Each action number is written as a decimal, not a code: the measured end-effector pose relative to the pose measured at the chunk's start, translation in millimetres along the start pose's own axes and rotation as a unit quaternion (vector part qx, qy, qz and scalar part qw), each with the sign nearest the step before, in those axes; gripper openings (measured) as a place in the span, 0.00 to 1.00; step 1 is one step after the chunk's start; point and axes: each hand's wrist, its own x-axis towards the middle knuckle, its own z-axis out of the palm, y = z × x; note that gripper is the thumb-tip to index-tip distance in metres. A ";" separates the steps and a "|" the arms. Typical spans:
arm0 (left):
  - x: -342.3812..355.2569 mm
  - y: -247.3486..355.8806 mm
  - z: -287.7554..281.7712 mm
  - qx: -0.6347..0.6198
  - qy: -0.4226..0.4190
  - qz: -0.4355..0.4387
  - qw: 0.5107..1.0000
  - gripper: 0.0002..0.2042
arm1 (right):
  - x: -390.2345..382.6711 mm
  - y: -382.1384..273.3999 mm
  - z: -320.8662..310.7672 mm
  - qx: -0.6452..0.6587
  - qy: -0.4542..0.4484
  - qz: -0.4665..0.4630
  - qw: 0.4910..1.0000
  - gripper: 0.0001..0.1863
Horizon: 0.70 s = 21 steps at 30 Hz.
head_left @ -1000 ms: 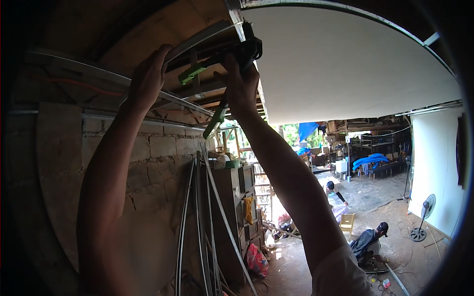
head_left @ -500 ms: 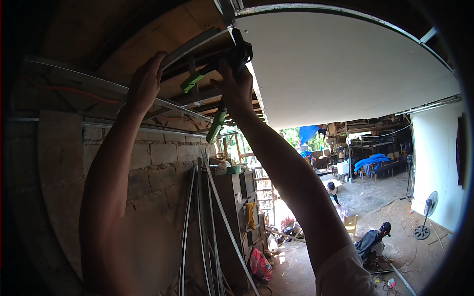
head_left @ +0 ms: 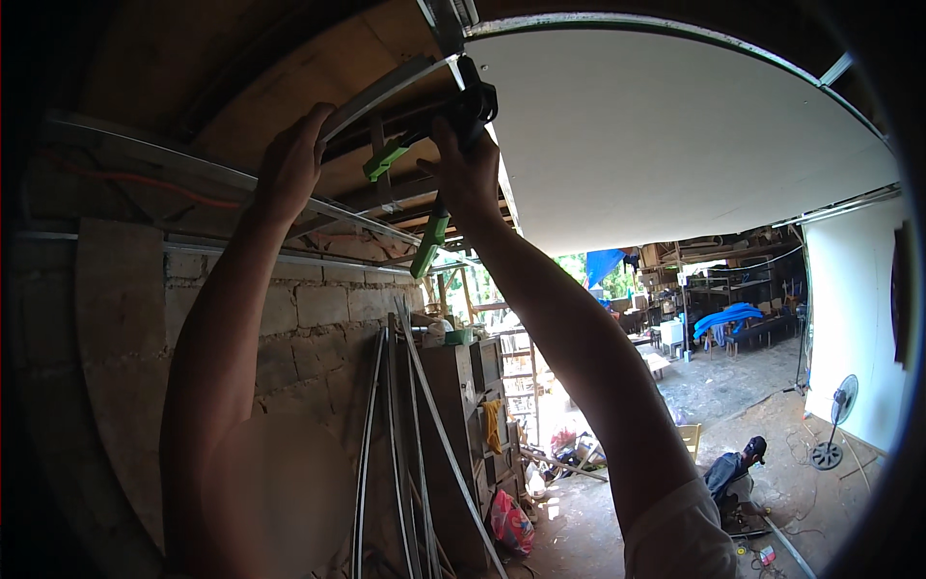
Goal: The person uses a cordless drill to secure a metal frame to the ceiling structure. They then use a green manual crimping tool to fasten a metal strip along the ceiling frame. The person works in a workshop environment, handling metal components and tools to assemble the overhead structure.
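Note:
Both of my arms reach overhead toward the ceiling framing. My left hand (head_left: 289, 164) grips a curved metal ceiling channel (head_left: 386, 87) from below. My right hand (head_left: 468, 174) is closed around a black and green tool (head_left: 434, 227) whose black head (head_left: 475, 96) is pressed against the channel next to the white ceiling board (head_left: 675, 135). The tool's green handle hangs down below my right hand. A second green part (head_left: 384, 159) shows between my two hands. What the tool's head touches is hidden.
A block wall (head_left: 289, 318) stands on the left with several long metal strips (head_left: 405, 434) leaning on it. A wooden cabinet (head_left: 473, 405) is beyond them. Far below, a person (head_left: 733, 468) crouches on the yard floor near a standing fan (head_left: 837, 415).
Both hands and the tool have shifted slightly up and right in view. The grips are the same.

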 end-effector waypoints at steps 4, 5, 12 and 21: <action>-3.2 7.5 1.1 -0.050 -0.037 -0.044 0.997 0.20 | -1.4 -0.4 2.0 -0.003 0.011 -0.005 1.000 0.16; -3.4 6.7 0.7 -0.062 -0.043 -0.051 0.996 0.20 | -4.5 -5.1 4.8 -0.003 0.011 0.007 1.000 0.16; -1.5 -9.7 0.8 -0.144 -0.075 -0.070 0.984 0.23 | 5.4 -5.1 10.9 -0.087 0.016 -0.147 0.985 0.10; 21.5 -35.1 -29.0 -0.077 -0.084 0.051 0.992 0.21 | -8.3 -55.3 31.0 0.143 0.014 0.069 0.987 0.12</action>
